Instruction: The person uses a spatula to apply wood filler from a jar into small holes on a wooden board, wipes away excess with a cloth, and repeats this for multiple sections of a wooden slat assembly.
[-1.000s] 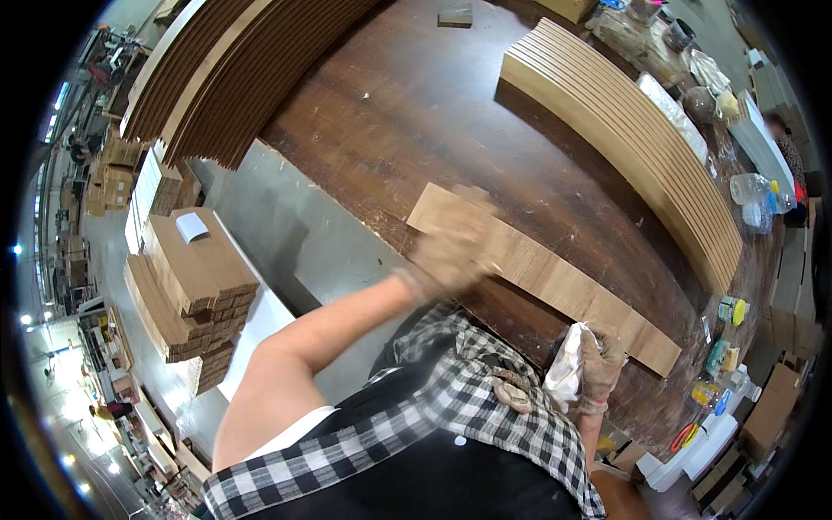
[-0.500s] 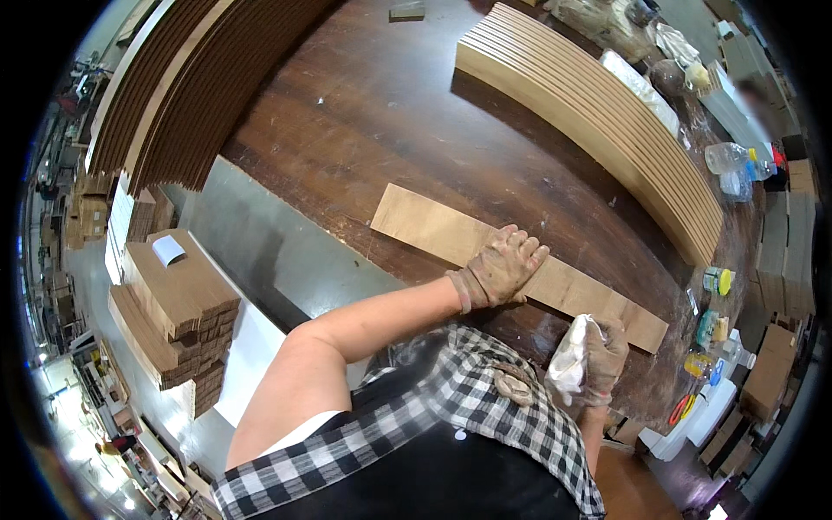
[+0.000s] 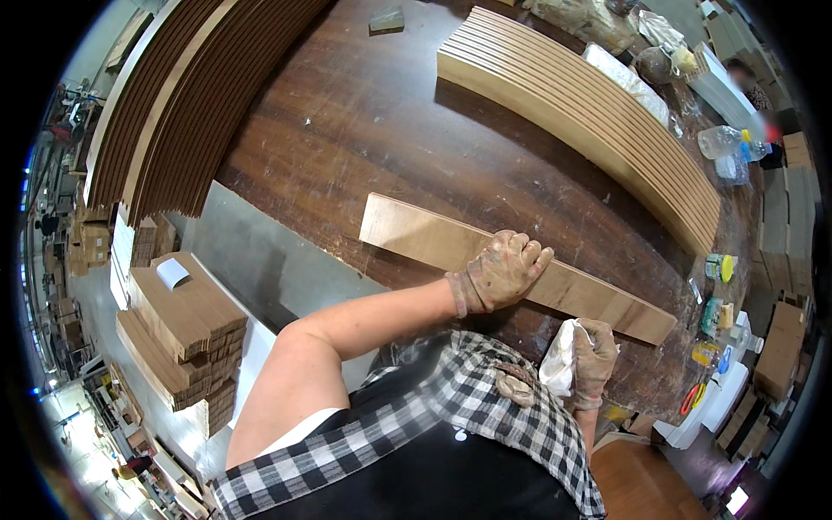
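— Two gloved hands, one plank: what does the frame show, left to right?

— Far left of the plank (image 3: 485, 260), dark boards (image 3: 165, 113) lean in a fanned row; below them, stacked cardboard pieces (image 3: 178, 325) sit on the floor side. The plank itself lies flat on the dark wooden workbench (image 3: 364, 113), its long axis running from upper left down to lower right, its near edge close to the person's chest.

— Which hand is on it?

— The left hand (image 3: 501, 270), in a stained work glove, rests palm-down on the plank's middle, fingers spread flat, gripping nothing. The right hand (image 3: 594, 360) sits just off the plank's near edge, toward its right end, fingers closed around a white cloth (image 3: 559, 360).

— And the plank's look?

— Pale, bare wood, long and narrow, straight-edged, lighter than the bench.

— Beyond it?

— A curved row of pale slats (image 3: 589, 113) stands on edge behind the plank; to its right, bottles and small containers (image 3: 719, 269) crowd the bench's edge.
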